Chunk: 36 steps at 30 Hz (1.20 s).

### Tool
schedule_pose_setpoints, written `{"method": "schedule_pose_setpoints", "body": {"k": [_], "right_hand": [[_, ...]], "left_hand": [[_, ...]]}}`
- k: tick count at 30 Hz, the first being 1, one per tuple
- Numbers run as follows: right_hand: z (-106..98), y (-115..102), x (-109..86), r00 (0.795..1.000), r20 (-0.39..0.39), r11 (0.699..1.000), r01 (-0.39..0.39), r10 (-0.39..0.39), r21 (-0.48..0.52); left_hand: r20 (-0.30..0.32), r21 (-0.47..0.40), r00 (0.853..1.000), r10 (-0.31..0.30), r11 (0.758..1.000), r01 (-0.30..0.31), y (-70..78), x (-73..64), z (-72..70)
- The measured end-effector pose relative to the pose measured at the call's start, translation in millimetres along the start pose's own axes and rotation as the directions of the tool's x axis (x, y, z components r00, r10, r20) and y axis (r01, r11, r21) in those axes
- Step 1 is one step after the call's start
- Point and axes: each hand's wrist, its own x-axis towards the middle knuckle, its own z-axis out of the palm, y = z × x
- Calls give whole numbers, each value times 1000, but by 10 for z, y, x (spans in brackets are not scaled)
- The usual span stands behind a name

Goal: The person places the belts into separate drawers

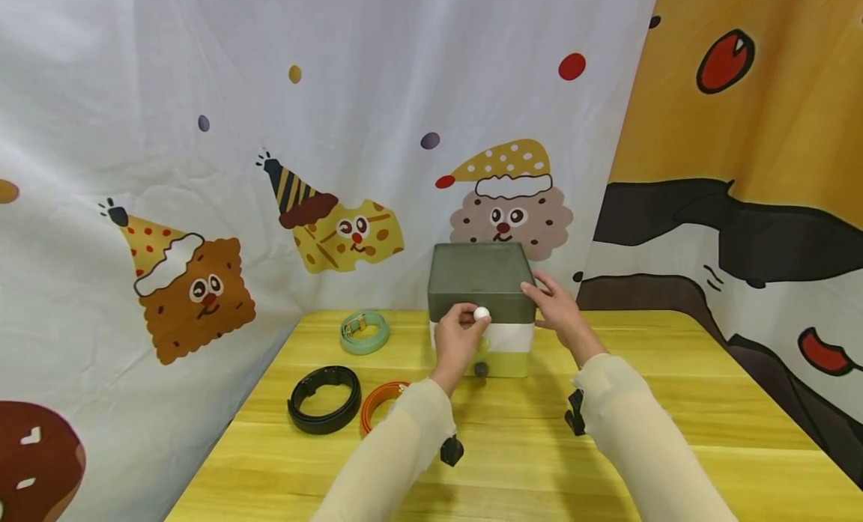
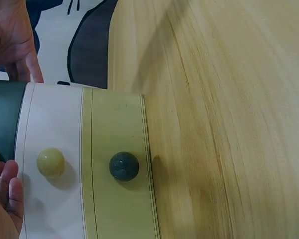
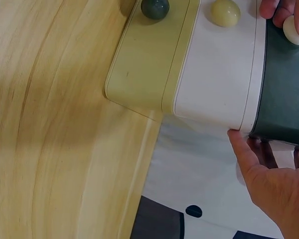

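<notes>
A small three-tier drawer box point(image 1: 480, 267) stands at the back of the table, dark green on top, white in the middle and yellow-green at the bottom. My left hand point(image 1: 455, 342) pinches the white round knob point(image 1: 481, 312) on the dark green top drawer between thumb and fingers. On the box's right side rests my right hand point(image 1: 561, 310), fingers extended along the wall and top edge. Below the white knob sit a yellow knob point(image 2: 51, 163) on the white drawer and a dark green knob point(image 2: 123, 166) on the bottom drawer. All drawers look closed.
Left of the box lie three coiled belts on the wooden table point(image 1: 607, 447): a mint green belt point(image 1: 365, 348), a black belt point(image 1: 323, 425) and an orange belt point(image 1: 367, 411), partly behind the left sleeve. A cartoon-printed curtain point(image 1: 377, 73) hangs behind the table.
</notes>
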Motion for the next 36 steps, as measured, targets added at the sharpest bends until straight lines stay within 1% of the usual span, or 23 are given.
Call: {"method": "schedule_pose_setpoints", "body": {"k": [6,9,16,25,30,34,36], "right_hand": [[-10,-10,35,999,9,1000,-32,32,1],[-22,-11,38,999,11,999,-33,33,2],[-57,-36,23,998,48,999,-33,33,-15],[-171,-41,30,987,159,999,-28,32,-27],[-186,-41,39,983,179,999,-19,24,-30],[-164,-63,49,984,179,999,-19,25,-35],[-149,-67,60,984,177,999,-24,30,-33]], "left_hand": [[43,-1,999,-13,1000,13,-18,4,-29],[55,-10,998,-20,1000,21,-13,-2,-40],[63,-14,997,-31,999,32,-13,-28,-39],[74,-13,997,-13,1000,14,-17,-67,-57],[65,-37,998,2,999,0,-4,-91,-81],[66,-60,998,14,998,-10,-1,-119,-117],[73,-69,997,10,998,-5,-4,-137,-140]]}}
